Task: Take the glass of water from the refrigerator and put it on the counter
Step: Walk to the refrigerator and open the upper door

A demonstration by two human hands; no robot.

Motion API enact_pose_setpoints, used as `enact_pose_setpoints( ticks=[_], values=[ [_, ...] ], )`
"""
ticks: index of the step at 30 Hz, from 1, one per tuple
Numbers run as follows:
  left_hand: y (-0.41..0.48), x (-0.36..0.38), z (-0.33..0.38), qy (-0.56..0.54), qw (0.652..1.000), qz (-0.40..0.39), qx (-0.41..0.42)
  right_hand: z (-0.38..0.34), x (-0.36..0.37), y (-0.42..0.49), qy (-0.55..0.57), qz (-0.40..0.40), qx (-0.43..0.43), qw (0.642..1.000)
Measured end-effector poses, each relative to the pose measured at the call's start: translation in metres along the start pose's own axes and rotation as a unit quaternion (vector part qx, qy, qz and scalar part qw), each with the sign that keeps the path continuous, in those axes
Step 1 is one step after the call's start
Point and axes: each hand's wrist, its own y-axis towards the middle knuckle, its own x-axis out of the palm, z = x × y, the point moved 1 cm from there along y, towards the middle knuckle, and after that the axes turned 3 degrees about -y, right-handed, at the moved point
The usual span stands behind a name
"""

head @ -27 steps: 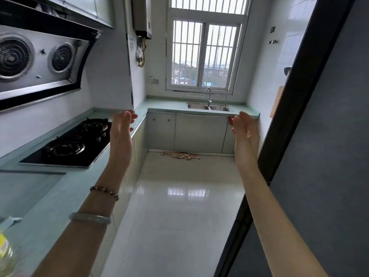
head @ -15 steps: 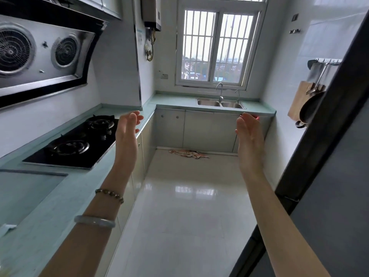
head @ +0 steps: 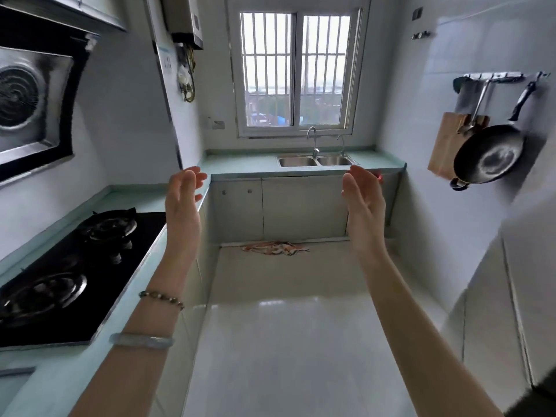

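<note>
My left hand (head: 182,206) and my right hand (head: 364,203) are both raised in front of me, palms facing each other, fingers apart, holding nothing. A pale green counter (head: 246,162) runs along the left wall and across the back under the window. No glass of water is in view. Only a dark sliver (head: 541,389) at the bottom right corner shows where the dark panel stood; I cannot tell what it is.
A black gas hob (head: 75,266) is set in the left counter. A double steel sink (head: 316,161) sits at the back. A frying pan (head: 489,156) and wooden board (head: 445,142) hang on the right wall. A crumpled cloth (head: 275,247) lies on the floor.
The view has swung left and forward, so the dark panel on the right has slid almost out of frame and the hanging pan has come into view. Both hands stay raised and apart.
</note>
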Motion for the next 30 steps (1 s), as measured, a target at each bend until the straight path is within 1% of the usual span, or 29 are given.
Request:
enact_pose_setpoints(
  ticks=[7,13,16,25,30],
  values=[
    [0.074,0.016,-0.067,-0.009,0.999,-0.005,-0.033,0.070,0.040,0.074,-0.004,0.015,0.002,1.000],
    [0.151,0.046,-0.138,-0.010,1.000,-0.009,-0.028,0.145,0.077,0.141,-0.012,-0.001,0.021,1.000],
    [0.200,0.071,-0.174,-0.009,1.000,-0.005,-0.028,0.185,0.096,0.194,-0.009,-0.010,0.028,1.000],
    [0.321,0.113,-0.260,0.043,0.998,0.022,-0.037,0.284,0.148,0.317,-0.020,-0.034,0.041,0.998],
    [0.382,0.144,-0.311,0.038,0.998,0.019,-0.035,0.335,0.172,0.380,-0.024,-0.025,0.038,0.999]
  ],
)
